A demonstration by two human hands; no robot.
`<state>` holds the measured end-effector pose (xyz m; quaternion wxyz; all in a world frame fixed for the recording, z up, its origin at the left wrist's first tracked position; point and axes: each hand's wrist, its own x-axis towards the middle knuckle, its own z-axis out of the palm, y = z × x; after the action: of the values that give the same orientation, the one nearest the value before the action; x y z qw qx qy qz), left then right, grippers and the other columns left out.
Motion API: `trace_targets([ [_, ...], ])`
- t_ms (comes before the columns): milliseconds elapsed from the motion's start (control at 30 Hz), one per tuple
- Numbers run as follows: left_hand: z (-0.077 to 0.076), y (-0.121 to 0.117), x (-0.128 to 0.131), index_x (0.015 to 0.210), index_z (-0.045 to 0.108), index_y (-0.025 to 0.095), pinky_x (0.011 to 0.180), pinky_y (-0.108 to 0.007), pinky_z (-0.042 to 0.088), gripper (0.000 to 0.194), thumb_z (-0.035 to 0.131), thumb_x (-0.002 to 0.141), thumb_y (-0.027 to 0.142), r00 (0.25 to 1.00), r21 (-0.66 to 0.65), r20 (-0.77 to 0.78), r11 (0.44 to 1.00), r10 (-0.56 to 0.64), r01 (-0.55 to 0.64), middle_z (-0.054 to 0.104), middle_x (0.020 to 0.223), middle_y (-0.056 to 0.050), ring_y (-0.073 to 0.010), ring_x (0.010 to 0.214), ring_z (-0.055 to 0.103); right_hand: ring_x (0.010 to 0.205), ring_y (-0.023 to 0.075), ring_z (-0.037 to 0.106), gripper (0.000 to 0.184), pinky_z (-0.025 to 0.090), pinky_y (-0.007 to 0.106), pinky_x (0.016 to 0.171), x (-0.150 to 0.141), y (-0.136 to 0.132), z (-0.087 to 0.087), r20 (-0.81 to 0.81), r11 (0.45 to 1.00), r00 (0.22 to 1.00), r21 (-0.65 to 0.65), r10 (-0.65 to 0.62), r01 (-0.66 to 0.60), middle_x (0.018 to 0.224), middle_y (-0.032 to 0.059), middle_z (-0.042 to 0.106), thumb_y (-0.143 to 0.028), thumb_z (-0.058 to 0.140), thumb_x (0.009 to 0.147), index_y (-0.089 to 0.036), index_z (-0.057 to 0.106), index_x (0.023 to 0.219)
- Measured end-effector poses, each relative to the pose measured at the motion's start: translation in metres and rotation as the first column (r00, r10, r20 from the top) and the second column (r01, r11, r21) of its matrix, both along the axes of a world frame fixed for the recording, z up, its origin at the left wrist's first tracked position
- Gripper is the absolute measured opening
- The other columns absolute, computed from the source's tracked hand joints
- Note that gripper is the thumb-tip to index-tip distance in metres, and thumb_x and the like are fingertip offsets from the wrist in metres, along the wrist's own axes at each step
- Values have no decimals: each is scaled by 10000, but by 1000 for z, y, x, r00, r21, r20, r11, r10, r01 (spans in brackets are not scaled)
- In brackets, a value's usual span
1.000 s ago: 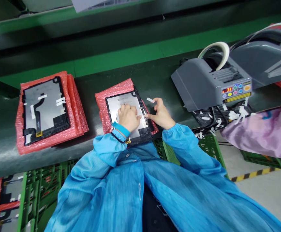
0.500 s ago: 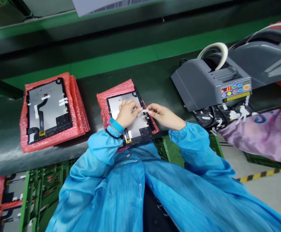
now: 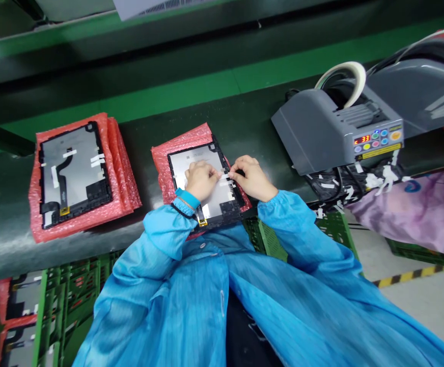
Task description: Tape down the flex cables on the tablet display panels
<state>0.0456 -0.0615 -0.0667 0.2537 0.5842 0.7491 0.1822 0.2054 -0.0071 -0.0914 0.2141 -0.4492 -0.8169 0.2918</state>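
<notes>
A tablet screen panel (image 3: 216,196), silver-backed with a black frame, lies on red bubble wrap (image 3: 163,165) in front of me. Between my hands a short strip of white tape (image 3: 225,176) rests at the panel's right edge. My left hand (image 3: 201,179) is over the middle of the panel, thumb and forefinger pinched at the strip's left end. From the right, my right hand (image 3: 253,178) pinches the strip's other end. A flat cable with a yellow-edged connector (image 3: 202,222) shows at the panel's lower edge, partly covered by my left wrist.
To the left, another panel (image 3: 77,176) with white tape pieces lies on stacked red bubble wrap (image 3: 125,178). A grey tape dispenser (image 3: 321,132) with a tape roll stands at right, tape scraps (image 3: 375,179) below it. Green crates (image 3: 69,300) sit under the bench; purple cloth (image 3: 416,209) hangs right.
My right hand has shifted slightly left and the tape strip has come down onto the panel's right edge. My left hand has barely moved.
</notes>
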Motion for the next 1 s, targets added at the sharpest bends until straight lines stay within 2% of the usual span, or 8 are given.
trace_targets([
  [133, 0, -1, 6, 780, 684, 178, 884, -432, 349, 179, 584, 871, 294, 996, -39, -92, 999, -12, 8, 612, 1036, -98, -304, 1123, 458, 984, 258, 514, 64, 389, 442, 913, -3, 0, -7, 85, 999, 995, -25, -45, 47, 982, 83, 586, -211, 619, 789, -199, 672, 756],
  [433, -1, -4, 8, 823, 691, 180, 887, -432, 340, 195, 552, 887, 300, 987, -42, -152, 998, -47, 41, 587, 1042, -106, -298, 1124, 426, 994, 265, 492, 75, 394, 447, 901, -3, 0, -8, 110, 999, 993, -29, -35, 38, 978, 83, 574, -223, 616, 787, -204, 675, 743],
  [567, -2, -5, 10, 804, 685, 178, 894, -446, 344, 194, 549, 883, 291, 983, -16, -174, 998, -60, 58, 587, 1030, -115, -310, 1121, 427, 967, 262, 495, 82, 389, 454, 909, -4, -1, -10, 119, 998, 992, -36, -43, 47, 950, 83, 579, -233, 624, 779, -204, 681, 729],
  [733, -5, -7, 10, 758, 664, 172, 901, -473, 346, 156, 592, 852, 274, 979, 55, -194, 996, -56, 67, 593, 1010, -132, -335, 1109, 438, 940, 270, 517, 96, 373, 473, 934, -1, -2, -10, 83, 992, 989, -4, -125, 126, 865, 87, 590, -256, 632, 775, -201, 690, 720],
  [867, -7, -9, 9, 739, 641, 179, 896, -460, 350, 155, 615, 844, 290, 981, 95, -188, 994, -37, 56, 599, 997, -122, -323, 1089, 451, 913, 257, 530, 217, 391, 460, 917, 6, -18, -7, -10, 991, 994, 80, -110, 110, 870, 91, 614, -194, 513, 837, -208, 728, 863],
  [1000, -6, -9, 12, 789, 631, 178, 902, -456, 346, 134, 617, 848, 297, 978, 87, -206, 995, -38, 57, 600, 1018, -123, -322, 1105, 451, 942, 260, 494, 426, 407, 442, 890, 5, -44, -10, 26, 990, 1000, 137, -15, 11, 991, 125, 612, -111, 361, 875, -195, 720, 1087],
])
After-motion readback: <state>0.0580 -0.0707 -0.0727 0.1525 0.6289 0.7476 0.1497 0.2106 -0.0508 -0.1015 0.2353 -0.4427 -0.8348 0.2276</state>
